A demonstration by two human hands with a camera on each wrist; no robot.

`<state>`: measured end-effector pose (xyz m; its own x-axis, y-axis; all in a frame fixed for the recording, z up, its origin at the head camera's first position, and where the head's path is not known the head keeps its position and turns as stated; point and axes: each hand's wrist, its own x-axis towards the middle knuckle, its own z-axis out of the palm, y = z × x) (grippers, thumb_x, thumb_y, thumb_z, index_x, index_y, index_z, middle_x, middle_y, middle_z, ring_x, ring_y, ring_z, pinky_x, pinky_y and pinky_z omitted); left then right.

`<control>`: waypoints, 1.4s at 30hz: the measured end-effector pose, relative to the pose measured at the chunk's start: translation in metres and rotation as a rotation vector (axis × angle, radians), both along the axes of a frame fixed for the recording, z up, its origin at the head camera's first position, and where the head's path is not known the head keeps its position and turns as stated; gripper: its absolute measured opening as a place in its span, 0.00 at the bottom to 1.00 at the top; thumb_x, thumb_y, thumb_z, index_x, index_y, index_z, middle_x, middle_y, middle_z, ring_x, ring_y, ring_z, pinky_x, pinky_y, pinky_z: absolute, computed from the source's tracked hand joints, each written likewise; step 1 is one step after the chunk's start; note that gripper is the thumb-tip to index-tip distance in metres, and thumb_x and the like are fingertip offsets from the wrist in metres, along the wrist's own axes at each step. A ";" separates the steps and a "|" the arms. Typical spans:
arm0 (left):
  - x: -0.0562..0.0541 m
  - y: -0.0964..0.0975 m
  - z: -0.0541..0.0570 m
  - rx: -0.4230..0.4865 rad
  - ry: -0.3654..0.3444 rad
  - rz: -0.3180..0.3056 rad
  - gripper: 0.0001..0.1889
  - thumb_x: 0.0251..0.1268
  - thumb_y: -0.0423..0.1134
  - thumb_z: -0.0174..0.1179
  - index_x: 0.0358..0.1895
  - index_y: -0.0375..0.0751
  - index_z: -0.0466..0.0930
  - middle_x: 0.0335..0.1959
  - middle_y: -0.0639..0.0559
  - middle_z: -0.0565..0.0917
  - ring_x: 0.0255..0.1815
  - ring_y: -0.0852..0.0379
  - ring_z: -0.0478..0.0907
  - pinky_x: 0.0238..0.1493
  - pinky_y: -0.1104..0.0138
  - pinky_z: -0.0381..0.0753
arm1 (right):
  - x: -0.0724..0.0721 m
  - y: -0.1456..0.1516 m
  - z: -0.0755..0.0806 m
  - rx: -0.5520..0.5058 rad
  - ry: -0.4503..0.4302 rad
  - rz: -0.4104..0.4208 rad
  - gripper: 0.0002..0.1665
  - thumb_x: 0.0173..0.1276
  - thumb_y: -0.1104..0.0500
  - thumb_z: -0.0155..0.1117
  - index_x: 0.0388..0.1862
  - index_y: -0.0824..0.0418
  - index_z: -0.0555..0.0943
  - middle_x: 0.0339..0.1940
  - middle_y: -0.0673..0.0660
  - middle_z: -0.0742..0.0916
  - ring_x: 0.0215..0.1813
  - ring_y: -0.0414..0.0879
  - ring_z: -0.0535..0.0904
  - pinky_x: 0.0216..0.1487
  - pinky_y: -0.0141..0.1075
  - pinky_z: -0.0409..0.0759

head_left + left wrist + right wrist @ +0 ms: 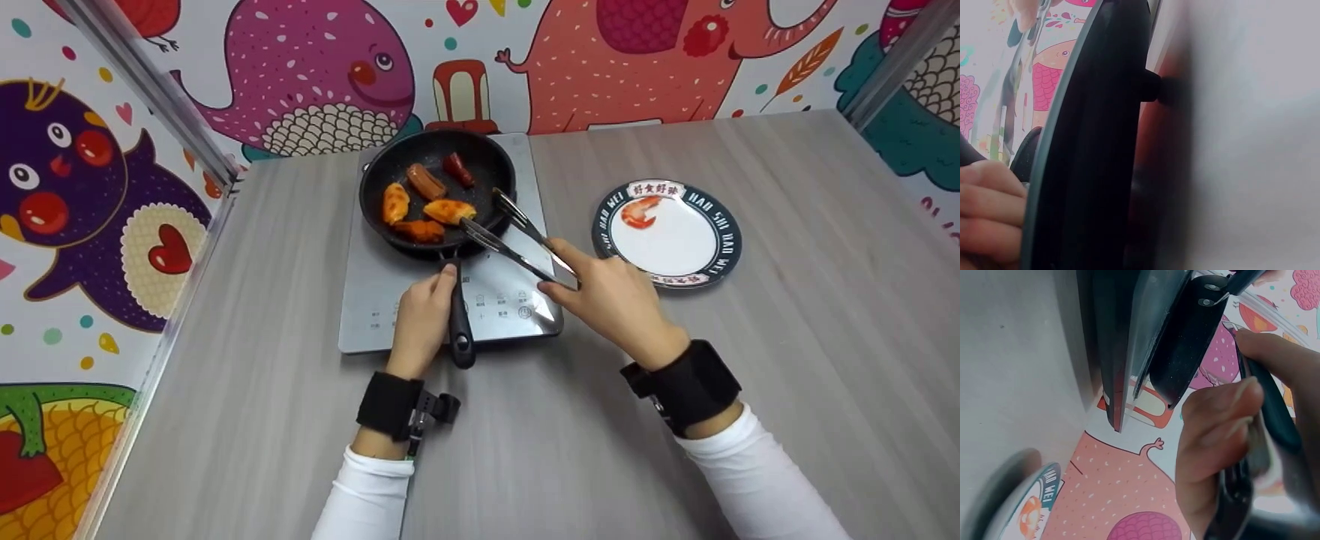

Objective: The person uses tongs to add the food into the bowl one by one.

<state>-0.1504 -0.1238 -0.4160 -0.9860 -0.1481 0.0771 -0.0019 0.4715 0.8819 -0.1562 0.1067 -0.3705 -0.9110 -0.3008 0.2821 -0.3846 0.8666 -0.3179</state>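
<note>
My left hand [424,319] grips the black handle [460,334] of a frying pan [495,161], its thumb lying along the top. Inside the pan are several pieces of food: two yellow-orange browned pieces [448,211], a scored brown sausage [426,181], a dark red piece [457,169] and an orange-brown piece [418,230]. Metal tongs [501,244] are held in my right hand [619,304], between thumb and fingers. The tong arms stand apart; one tip is at the right end of a yellow-orange piece, and whether they touch cannot be told.
Beneath the pan is a silver induction cooker [360,307] with touch controls. A white plate with a dark lettered rim [729,232] and a shrimp picture lies to the right. Cartoon-printed walls [315,60] border the grey wood-grain table [247,337] at the back and left.
</note>
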 end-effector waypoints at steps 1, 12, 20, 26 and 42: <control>0.000 0.000 0.000 0.000 -0.003 0.002 0.27 0.63 0.62 0.41 0.15 0.46 0.58 0.13 0.55 0.55 0.14 0.57 0.54 0.21 0.66 0.53 | 0.001 0.001 -0.001 -0.004 -0.001 0.000 0.31 0.56 0.40 0.60 0.59 0.45 0.69 0.17 0.58 0.79 0.18 0.51 0.73 0.14 0.43 0.64; 0.000 0.000 -0.001 -0.002 0.000 0.007 0.26 0.63 0.61 0.41 0.15 0.46 0.58 0.13 0.55 0.57 0.14 0.56 0.55 0.21 0.66 0.54 | 0.007 0.009 -0.007 -0.016 -0.017 -0.011 0.32 0.56 0.39 0.60 0.60 0.44 0.69 0.14 0.56 0.77 0.18 0.52 0.73 0.17 0.45 0.66; 0.000 0.001 0.000 -0.013 0.003 0.004 0.26 0.63 0.61 0.41 0.15 0.46 0.58 0.13 0.55 0.56 0.15 0.56 0.55 0.22 0.66 0.54 | 0.007 0.017 -0.003 -0.018 -0.052 -0.018 0.35 0.56 0.38 0.59 0.62 0.46 0.68 0.10 0.49 0.72 0.18 0.48 0.70 0.20 0.43 0.66; 0.001 0.000 0.000 -0.006 0.005 0.003 0.27 0.62 0.63 0.40 0.15 0.45 0.57 0.13 0.55 0.55 0.14 0.57 0.52 0.21 0.67 0.52 | 0.003 0.025 0.002 -0.053 -0.080 -0.054 0.36 0.56 0.36 0.58 0.62 0.47 0.67 0.12 0.50 0.72 0.19 0.49 0.69 0.21 0.42 0.64; 0.001 0.000 0.000 0.007 -0.004 0.001 0.27 0.63 0.63 0.40 0.15 0.46 0.58 0.14 0.54 0.56 0.15 0.56 0.54 0.22 0.66 0.53 | -0.010 0.071 0.008 -0.103 -0.169 -0.176 0.31 0.58 0.47 0.56 0.57 0.62 0.69 0.38 0.67 0.81 0.38 0.61 0.77 0.37 0.54 0.68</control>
